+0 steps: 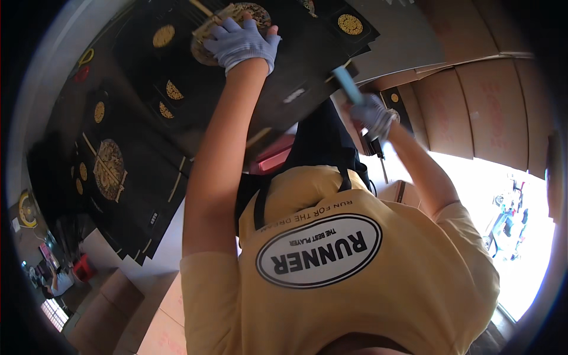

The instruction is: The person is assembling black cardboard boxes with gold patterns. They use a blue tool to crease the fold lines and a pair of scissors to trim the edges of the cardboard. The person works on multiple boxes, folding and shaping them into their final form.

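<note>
My left hand (247, 44), in a pale grey glove with some fingertips bare, lies spread on a black printed sheet (219, 100), over a round patterned gold design. Its fingers are apart and grip nothing. To the right, just past the sheets' near edge, my right hand (374, 115) is raised and closed, in a similar glove. It grips a light blue bar-shaped tool (349, 84) that points up and left toward the sheet's corner. Motion blurs the tool, so its exact kind is unclear.
More black sheets with gold ovals (109, 168) overlap at the left. Yellow-handled scissors (86, 57) lie at the far left edge. Cardboard boxes (441, 112) stand at the right, others at lower left. A red bin (84, 267) and another person (59, 281) appear farther off.
</note>
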{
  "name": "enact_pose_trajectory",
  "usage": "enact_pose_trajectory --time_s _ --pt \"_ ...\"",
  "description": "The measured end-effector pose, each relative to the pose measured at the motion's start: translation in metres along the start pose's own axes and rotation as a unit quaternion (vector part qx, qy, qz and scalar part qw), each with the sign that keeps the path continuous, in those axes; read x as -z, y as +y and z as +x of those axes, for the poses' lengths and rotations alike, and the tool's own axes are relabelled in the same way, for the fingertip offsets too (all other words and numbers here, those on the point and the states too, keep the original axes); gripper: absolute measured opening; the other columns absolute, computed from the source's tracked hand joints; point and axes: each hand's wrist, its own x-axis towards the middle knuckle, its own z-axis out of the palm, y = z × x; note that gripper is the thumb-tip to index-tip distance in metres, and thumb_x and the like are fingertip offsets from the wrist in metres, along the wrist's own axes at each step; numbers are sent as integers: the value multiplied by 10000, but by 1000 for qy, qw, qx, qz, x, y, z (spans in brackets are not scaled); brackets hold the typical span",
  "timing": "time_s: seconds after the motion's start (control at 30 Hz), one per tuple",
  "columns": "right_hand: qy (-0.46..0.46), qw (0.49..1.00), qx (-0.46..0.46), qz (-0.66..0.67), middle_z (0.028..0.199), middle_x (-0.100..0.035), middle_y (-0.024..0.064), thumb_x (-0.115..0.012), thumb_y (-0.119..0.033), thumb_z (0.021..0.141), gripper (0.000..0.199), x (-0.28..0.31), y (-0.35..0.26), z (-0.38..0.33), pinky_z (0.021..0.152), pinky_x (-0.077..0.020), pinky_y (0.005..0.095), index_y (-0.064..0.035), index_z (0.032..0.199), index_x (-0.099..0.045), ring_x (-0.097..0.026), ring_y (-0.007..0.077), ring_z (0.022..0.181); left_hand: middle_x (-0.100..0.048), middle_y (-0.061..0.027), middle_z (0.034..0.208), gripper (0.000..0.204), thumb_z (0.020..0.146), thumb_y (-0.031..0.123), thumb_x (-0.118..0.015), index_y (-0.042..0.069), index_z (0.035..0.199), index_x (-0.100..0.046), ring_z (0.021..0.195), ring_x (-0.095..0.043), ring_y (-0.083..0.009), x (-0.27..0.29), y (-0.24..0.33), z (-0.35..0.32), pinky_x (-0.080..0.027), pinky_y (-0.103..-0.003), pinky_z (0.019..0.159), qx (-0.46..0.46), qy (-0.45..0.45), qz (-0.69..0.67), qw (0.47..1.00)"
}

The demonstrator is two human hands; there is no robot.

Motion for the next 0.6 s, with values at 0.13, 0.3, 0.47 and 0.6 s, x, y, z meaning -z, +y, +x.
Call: enact_pose_trajectory --time_s 0.13,0.3,0.47,0.6 --pt "-116 986 60 106 582 -555 64 -638 -174 808 184 64 10 19 442 -442 286 5 806 -595 -542 155 475 -349 -116 1395 642 860 637 -307 226 1346 -387 1286 -315 -308 1 6 3 -271 -509 986 -68 36 21 997" --pt "-213 972 60 79 827 -606 79 -677 -97 724 257 9 29 -6 708 -490 281 -14 948 -583 -600 153 794 -293 -72 1444 598 893 582 -290 222 1366 -348 1342 -235 -263 -31 2 5 -265 -492 1019 -102 168 3 980" --pt "-245 962 116 21 870 -567 40 -708 -177 739 335 -61 16 -54 729 -441 283 -44 1004 -553 -533 127 822 -310 -155 1420 612 851 510 -444 109 1314 -426 1313 -267 -324 -12 -2 -3 -210 -464 1069 -103 88 -183 974" --pt "-251 960 110 54 783 -555 57 -678 -197 769 258 -76 17 -57 668 -449 286 -34 922 -548 -538 128 727 -329 -150 1411 613 862 506 -422 105 1326 -416 1310 -286 -301 -26 -5 -2 -184 -460 1078 -106 182 -157 965"
